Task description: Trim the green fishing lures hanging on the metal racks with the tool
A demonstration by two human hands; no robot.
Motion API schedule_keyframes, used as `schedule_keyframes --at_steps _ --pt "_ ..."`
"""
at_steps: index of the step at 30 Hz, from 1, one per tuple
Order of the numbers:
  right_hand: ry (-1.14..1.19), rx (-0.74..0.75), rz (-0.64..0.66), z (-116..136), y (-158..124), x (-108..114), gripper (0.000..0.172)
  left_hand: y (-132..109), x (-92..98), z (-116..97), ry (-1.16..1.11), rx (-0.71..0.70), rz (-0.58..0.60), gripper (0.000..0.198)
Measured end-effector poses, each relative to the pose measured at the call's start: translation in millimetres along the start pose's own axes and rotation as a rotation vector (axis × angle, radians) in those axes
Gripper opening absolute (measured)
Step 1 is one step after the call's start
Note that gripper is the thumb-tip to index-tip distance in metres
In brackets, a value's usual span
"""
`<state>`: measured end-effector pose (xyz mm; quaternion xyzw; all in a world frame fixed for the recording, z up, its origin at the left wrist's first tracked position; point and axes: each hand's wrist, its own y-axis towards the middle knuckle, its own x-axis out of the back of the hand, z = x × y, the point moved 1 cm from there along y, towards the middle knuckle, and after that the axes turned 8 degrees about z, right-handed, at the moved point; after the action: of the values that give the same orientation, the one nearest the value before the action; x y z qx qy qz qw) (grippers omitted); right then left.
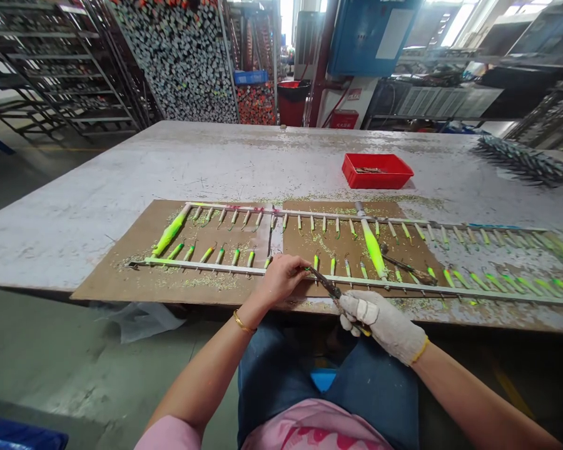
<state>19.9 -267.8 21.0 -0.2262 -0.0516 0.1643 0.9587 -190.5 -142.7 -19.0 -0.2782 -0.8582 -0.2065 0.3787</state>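
Presently gripping 1 dark tool (327, 284), likely pliers, in gloved right hand (380, 320), across worktop (244, 165) front edge beside near rail (216, 268) of yellow-green pieces (236, 256). Holding bare left hand (281, 276) pinched by tip; cannot tell on what. Could nip bare fingers or scrape adjacent pieces through slipping. Reading no brands; characters on red box (344, 119) beyond far edge too small.

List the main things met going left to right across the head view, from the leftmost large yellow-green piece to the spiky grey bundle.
Large yellow-green piece, gold bracelet, bare left hand, dark tool, gloved right hand, spiky grey bundle.
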Motion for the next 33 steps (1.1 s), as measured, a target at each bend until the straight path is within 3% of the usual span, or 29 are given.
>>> schedule_keyframes --at_steps 2,5,8,10,12,17,19,22,24,26,30,31,33 --pt "-0.22 0.008 -0.034 3.3 -1.9 9.3 0.054 0.3 -0.7 -1.8 0.016 -0.022 0.012 0.012" --pt "-0.742 0.08 -0.16 14.0 -6.6 22.4 0.042 2.6 -5.0 -4.8 0.077 -0.121 0.036 0.011" --pt "-1.271 0.038 -0.287 29.6 -11.5 24.1 0.027 6.1 -9.8 -6.2 0.144 -0.199 0.055 0.012" --pt "-1.462 0.026 -0.341 37.8 -14.6 20.5 0.024 8.2 -10.5 -6.2 0.155 -0.195 0.062 0.012" --pt "-1.45 0.077 -0.348 39.0 -17.1 18.3 0.024 9.1 -9.2 -6.3 0.131 -0.166 0.068 0.011" --pt "-0.949 0.133 -0.151 18.7 -12.6 28.5 0.041 8.0 -8.2 -6.9 0.074 -0.106 0.057 0.01" --pt "-1.069 0.097 -0.194 18.6 -9.1 31.1 0.038 8.4 -10.5 -7.8 0.101 -0.133 0.054 0.011" --pt "-1.46 0.052 -0.357 34.3 -9.0 24.6 0.027 9.9 -11.9 -8.9 0.114 -0.134 0.037 0.013" --pt "-1.537 0.086 -0.408 45.7 -11.0 17.7 0.029 10.5 -10.2 -8.5 0.073 -0.085 0.009 0.013" --pt "-1.386 0.152 -0.363 49.4 -11.5 15.6 0.035 10.0 -8.3 -7.2 0.024 -0.05 -0.005 0.011" --pt "-0.888 0.13 -0.069 35.0 -3.2 30.7 0.049 8.3 -9.7 -4.8 0.001 -0.072 -0.003 0.008" --pt "-0.883 0.11 -0.059 31.7 -0.9 35.4 0.049 8.4 -11.1 -4.5 0.01 -0.086 -0.002 0.008" --pt "-1.056 0.096 -0.192 30.5 0.9 40.1 0.043 9.3 -13.6 -4.6 0.04 -0.102 -0.001 0.008"
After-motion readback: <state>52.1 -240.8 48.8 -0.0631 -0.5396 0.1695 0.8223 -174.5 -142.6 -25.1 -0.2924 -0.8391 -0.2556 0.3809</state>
